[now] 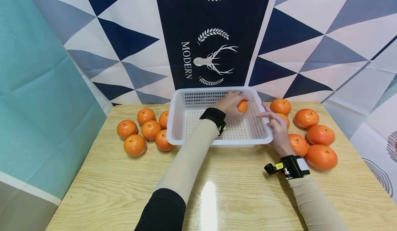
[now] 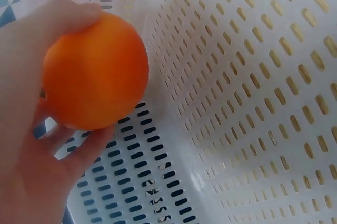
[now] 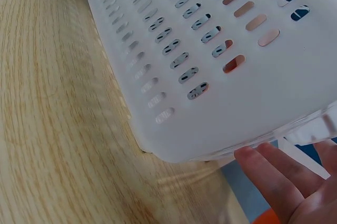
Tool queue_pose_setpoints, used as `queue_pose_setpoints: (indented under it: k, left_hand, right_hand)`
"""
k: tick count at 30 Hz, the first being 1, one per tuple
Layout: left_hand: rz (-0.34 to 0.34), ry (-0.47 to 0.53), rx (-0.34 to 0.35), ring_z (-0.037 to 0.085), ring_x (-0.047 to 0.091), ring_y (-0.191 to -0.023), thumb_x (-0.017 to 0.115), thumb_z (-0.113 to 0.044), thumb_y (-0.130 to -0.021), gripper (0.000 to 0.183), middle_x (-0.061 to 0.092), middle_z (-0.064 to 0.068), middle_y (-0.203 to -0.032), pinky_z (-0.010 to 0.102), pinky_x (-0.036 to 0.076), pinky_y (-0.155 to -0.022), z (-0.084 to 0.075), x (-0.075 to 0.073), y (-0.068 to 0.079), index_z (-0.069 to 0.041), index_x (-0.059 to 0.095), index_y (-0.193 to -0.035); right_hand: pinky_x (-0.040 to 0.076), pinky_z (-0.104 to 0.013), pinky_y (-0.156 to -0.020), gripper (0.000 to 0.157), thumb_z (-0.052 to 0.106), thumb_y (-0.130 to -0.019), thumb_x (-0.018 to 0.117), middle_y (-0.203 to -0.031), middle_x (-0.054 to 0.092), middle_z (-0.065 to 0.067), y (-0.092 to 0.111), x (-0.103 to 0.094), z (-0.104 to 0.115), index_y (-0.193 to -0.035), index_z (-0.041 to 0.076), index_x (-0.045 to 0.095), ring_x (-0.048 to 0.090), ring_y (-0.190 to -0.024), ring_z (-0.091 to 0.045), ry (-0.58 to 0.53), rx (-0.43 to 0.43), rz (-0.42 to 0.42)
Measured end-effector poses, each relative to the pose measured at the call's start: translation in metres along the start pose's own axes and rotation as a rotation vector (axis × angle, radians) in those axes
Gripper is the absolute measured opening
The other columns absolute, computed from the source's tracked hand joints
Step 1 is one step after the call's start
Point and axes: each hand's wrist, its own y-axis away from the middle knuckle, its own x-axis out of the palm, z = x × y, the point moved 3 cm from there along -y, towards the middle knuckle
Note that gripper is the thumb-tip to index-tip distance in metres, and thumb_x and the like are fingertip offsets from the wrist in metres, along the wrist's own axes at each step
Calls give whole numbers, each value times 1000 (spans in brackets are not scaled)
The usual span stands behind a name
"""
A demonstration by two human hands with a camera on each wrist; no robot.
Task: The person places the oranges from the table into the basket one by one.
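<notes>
My left hand (image 1: 231,103) grips an orange (image 2: 97,71) inside a white plastic basket (image 1: 217,142), near its right wall. In the left wrist view, the thumb lies over the top of the fruit and fingers curl beneath; it is held above the slotted bottom. My right hand (image 1: 278,129) is at the basket's right side, its extended fingers (image 3: 274,174) touching the outside near the rim. Whether the thumb presses the rim is hard to tell.
Several oranges (image 1: 135,145) cluster on the wooden table (image 1: 124,189) left of the basket. Others (image 1: 321,134) lie to the right, close by my right wrist. A patterned cloth (image 1: 211,34) hangs directly behind the basket.
</notes>
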Motion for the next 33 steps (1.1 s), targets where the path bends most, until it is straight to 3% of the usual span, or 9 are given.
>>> queue_pose_setpoints:
  k: [6, 8, 11, 17, 33]
  left_hand:
    - [16, 29, 10, 16, 59, -135, 80, -33, -98, 63, 69, -4, -157, 26, 44, -119, 9, 12, -10, -22, 65, -158]
    - [21, 49, 7, 16, 60, -135, 82, -31, -98, 65, 68, -2, -158, 26, 46, -119, 9, 13, -11, -20, 64, -159]
    - [43, 72, -7, 19, 59, -138, 84, -27, -100, 67, 65, 3, -161, 27, 47, -119, -1, 4, 2, -17, 60, -162]
    - [42, 73, -13, 20, 59, -135, 85, -26, -100, 62, 68, 2, -155, 30, 46, -119, -7, 2, 8, -16, 61, -156]
    - [62, 54, -24, 19, 58, -141, 86, -30, -99, 67, 66, 0, -161, 29, 43, -127, -5, 5, 0, -16, 61, -160]
  right_hand:
    - [47, -6, -112, 43, -6, -94, 34, -182, 39, -21, -1, -1, -1, -110, -13, 74, 27, -176, -36, 17, -6, -6]
    - [47, -6, -113, 43, -6, -94, 35, -181, 39, -23, -1, -1, -1, -110, -14, 73, 28, -176, -36, 21, -8, -8]
    - [47, -6, -112, 43, -6, -94, 35, -181, 38, -25, -1, -1, -2, -110, -14, 73, 27, -176, -36, 20, -9, -8]
    - [48, -6, -110, 43, -6, -93, 35, -182, 38, -24, -1, -1, -2, -111, -15, 73, 27, -176, -36, 24, -12, -6]
    - [50, -5, -108, 43, -5, -93, 35, -182, 39, -23, 0, 0, 0, -114, -17, 72, 28, -176, -38, 39, -10, -3]
